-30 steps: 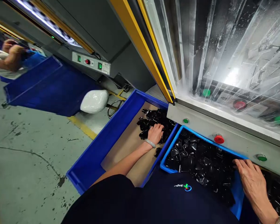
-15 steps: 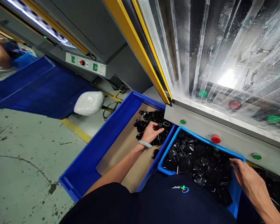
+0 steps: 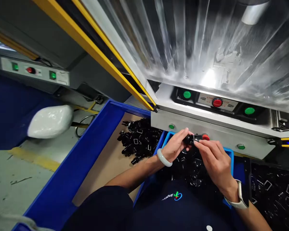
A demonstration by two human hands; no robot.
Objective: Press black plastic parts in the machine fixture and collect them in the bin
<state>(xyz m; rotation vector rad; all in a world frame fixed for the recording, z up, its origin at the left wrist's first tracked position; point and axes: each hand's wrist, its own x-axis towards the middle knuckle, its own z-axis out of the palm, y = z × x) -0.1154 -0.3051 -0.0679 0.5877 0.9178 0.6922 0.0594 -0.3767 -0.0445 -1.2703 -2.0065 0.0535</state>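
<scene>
My left hand (image 3: 174, 146), with a pale bangle at the wrist, grips a small glossy black plastic part (image 3: 189, 139) in front of the machine's front panel. Thumb and fingertips of my right hand (image 3: 215, 162), which wears a watch, pinch the right end of it, where a light rectangular edge shows. Whether this is one part or two pressed together I cannot tell. Below both hands lies a light-blue bin (image 3: 228, 154) filled with shiny black pieces (image 3: 195, 166). More black parts (image 3: 142, 138) are heaped on the cardboard at the far end of a dark-blue crate (image 3: 86, 150) to the left.
The machine's panel (image 3: 159, 120) carries green buttons (image 3: 241, 146) and a red one (image 3: 205, 137) behind my hands. Above it hangs a clear strip curtain (image 3: 159, 48). Another crate of black pieces (image 3: 276, 192) stands at right; a plastic-covered stool (image 3: 50, 122) stands at left.
My left hand has come up and right from the crate's heap, now with a black part. My right hand has moved left from the light-blue bin's edge to meet it. The view has shifted.
</scene>
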